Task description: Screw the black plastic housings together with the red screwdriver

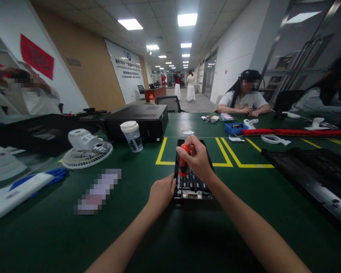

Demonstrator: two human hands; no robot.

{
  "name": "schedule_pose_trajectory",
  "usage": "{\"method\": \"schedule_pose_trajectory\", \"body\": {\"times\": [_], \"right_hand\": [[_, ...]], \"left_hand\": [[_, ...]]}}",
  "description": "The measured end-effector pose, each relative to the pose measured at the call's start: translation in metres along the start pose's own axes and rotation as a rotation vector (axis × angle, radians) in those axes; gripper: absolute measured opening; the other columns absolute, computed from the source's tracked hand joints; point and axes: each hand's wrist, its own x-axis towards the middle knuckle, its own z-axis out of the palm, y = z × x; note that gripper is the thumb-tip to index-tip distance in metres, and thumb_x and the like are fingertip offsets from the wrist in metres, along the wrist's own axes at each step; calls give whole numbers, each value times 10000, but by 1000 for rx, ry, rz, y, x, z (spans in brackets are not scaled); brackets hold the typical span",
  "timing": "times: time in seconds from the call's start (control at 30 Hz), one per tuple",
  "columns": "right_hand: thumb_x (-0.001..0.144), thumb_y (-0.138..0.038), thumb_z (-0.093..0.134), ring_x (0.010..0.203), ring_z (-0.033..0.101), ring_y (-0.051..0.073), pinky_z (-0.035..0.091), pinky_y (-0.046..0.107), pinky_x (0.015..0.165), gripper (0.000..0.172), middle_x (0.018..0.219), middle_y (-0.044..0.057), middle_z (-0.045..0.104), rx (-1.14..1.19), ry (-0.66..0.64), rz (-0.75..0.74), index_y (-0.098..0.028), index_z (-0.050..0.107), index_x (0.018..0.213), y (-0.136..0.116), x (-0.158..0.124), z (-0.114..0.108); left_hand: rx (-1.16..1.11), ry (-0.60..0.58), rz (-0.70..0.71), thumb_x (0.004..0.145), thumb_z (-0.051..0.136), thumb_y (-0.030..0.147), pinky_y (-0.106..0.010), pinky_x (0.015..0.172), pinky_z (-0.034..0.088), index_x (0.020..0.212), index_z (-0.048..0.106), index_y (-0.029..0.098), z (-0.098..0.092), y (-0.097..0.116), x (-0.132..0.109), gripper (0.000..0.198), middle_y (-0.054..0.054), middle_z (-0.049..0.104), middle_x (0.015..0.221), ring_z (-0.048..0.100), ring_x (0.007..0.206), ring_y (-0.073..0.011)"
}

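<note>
A small black electronic unit (193,185) with a ribbed top and exposed connectors lies on the green table (59,235) in front of me. My right hand (197,157) is closed round the red and black handle of a screwdriver (183,161), held upright with its tip down on the unit. My left hand (161,192) is curled against the unit's left edge, gripping it there.
A white desk fan (85,148) lies at left, with a clear lidded jar (132,135) and a black computer case (139,120) behind. A blue tray (235,128) and red strip (295,132) sit far right. A black panel (315,178) lies at right. People sit around the table.
</note>
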Motion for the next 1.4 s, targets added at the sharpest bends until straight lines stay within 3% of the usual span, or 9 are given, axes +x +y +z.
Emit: {"method": "schedule_pose_trajectory", "body": {"times": [0.43, 0.77, 1.4], "right_hand": [[749, -257, 559, 497, 357, 46, 334, 170, 469, 212, 611, -64, 342, -101, 17, -22, -182, 373, 681, 0, 0, 1], [779, -277, 525, 532, 373, 71, 350, 200, 507, 210, 614, -46, 358, -326, 25, -78, -185, 363, 681, -7, -3, 3], [774, -269, 528, 520, 352, 80, 309, 210, 498, 250, 577, -49, 347, -606, 169, -235, -189, 333, 640, -10, -7, 9]], "left_hand": [[6, -37, -33, 902, 250, 346, -257, 692, 425, 1164, 484, 246, -4, 3, 0, 366, -45, 660, 960, 621, 818, -170], [-22, -34, -24, 900, 256, 348, -250, 686, 411, 1077, 514, 225, -4, 3, -1, 336, -46, 656, 935, 617, 809, -165], [6, 9, 9, 901, 246, 341, -261, 623, 403, 1035, 515, 239, 1, 0, 0, 317, -31, 664, 864, 622, 744, -177]]}}
